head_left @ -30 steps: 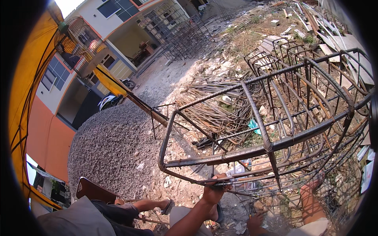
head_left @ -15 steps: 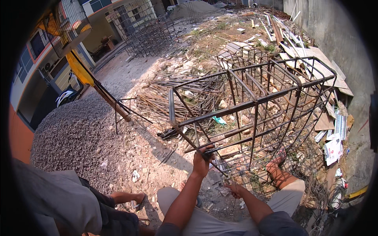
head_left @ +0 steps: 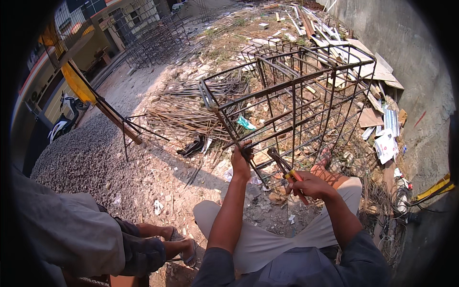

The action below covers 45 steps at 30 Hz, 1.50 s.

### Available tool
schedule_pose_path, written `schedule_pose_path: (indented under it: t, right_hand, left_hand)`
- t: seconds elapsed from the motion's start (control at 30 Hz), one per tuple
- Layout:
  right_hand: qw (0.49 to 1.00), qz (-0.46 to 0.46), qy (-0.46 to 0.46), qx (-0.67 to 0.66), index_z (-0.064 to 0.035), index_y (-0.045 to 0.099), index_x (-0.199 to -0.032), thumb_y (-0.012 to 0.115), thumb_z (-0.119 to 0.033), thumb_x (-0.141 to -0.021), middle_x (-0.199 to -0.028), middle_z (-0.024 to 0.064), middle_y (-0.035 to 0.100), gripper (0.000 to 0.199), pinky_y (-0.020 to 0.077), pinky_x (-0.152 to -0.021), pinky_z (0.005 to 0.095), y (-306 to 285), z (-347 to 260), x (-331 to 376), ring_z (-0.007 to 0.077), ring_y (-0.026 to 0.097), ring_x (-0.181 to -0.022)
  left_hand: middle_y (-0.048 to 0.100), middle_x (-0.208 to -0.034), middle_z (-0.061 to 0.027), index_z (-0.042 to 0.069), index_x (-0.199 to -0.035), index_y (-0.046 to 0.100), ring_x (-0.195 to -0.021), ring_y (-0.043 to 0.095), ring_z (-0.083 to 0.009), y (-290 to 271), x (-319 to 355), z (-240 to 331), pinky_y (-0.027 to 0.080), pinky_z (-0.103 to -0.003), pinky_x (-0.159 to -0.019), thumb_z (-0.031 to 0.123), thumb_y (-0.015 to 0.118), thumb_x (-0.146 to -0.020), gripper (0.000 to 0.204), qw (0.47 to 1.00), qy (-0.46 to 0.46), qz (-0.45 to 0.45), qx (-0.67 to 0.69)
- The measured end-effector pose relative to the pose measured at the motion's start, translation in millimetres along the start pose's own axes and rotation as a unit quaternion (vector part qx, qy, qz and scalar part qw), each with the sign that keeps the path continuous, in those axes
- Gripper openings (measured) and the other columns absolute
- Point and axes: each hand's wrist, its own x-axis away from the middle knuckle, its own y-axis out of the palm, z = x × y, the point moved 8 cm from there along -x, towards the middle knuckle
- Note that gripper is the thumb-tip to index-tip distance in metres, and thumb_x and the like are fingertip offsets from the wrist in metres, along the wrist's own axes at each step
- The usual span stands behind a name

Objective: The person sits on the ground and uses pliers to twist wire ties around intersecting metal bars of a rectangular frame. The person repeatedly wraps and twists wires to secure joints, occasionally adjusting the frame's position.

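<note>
A long cage of tied steel rebar (head_left: pixel 292 83) stretches from in front of me toward the right, its box-shaped stirrups standing up along it. My left hand (head_left: pixel 240 162) is closed around bars at the cage's low near corner. In my right hand (head_left: pixel 313 185) is a pair of pincers (head_left: pixel 282 163) with orange and yellow handles. Their dark jaws point up and left, just right of my left hand and close to the cage's lower bars. Whether the jaws touch a bar or wire, I cannot tell.
Loose bent rebar (head_left: pixel 186 115) lies beyond the cage's left end. A gravel heap (head_left: pixel 86 158) rises at left, beside a co-worker's sandalled foot (head_left: pixel 190 252). Scrap boards (head_left: pixel 377 71) line the concrete wall (head_left: pixel 420 100) on the right. Tangled wire (head_left: pixel 373 215) lies near my right leg.
My right hand has risen from low between my knees, and the pincers now show plainly in it. My left hand stays on the cage corner. The view has shifted to the right.
</note>
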Motion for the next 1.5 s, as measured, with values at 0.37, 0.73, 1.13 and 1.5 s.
schedule_pose_path:
  t: [0.37, 0.73, 1.13, 1.5]
  right_hand:
    - [0.981, -0.114, 0.086, -0.128, -0.0030, 0.041, -0.147, 0.053, -0.006, -0.098, -0.117, 0.0133, 0.063, 0.051, 0.0641, -0.083, 0.0461, 33.6, -25.0, -23.0, 0.0291, 0.070, -0.106]
    - [0.990, -0.097, 0.094, -0.037, -0.0021, 0.042, -0.151, 0.055, -0.012, -0.101, -0.118, 0.0159, 0.067, 0.053, 0.0640, -0.083, 0.0449, 15.0, -48.2, -30.7, 0.0305, 0.072, -0.102]
    - [0.980, -0.140, 0.038, 0.137, -0.0029, 0.060, -0.088, 0.085, -0.032, -0.084, -0.069, 0.0061, 0.067, 0.038, 0.0494, -0.056, 0.0303, 1.9, -21.0, -49.5, 0.0168, 0.067, -0.058]
    - [0.694, 0.283, -0.259, 0.610, -0.0057, 0.054, -0.119, 0.069, -0.022, -0.081, -0.103, 0.0170, 0.062, 0.045, 0.0467, -0.074, 0.0503, -21.3, -97.0, -5.6, 0.0336, 0.066, -0.089]
  left_hand:
    - [0.068, -0.088, -0.0105, 0.002, -0.119, 0.066, -0.075, 0.066, -0.0208, 3.3, -8.4, -11.2, 0.055, -0.035, -0.068, 0.039, 0.045, -0.107, 0.043, 0.999, -0.011, -0.041, -0.012]
    - [0.071, -0.093, -0.0120, -0.001, -0.116, 0.065, -0.085, 0.068, -0.0211, 0.1, -10.9, -14.6, 0.056, -0.036, -0.083, 0.038, 0.050, -0.105, 0.044, 0.998, -0.008, -0.043, 0.039]
    - [0.070, -0.104, -0.0067, 0.001, -0.112, 0.069, -0.090, 0.065, -0.0166, 4.0, -5.7, -8.0, 0.053, -0.032, -0.083, 0.030, 0.056, -0.103, 0.033, 0.998, -0.013, -0.031, 0.047]
    - [0.068, -0.119, -0.0104, 0.005, -0.110, 0.066, -0.102, 0.064, -0.0187, 0.5, -5.1, -8.7, 0.052, -0.038, -0.091, 0.034, 0.051, -0.107, 0.033, 0.999, -0.021, -0.035, 0.024]
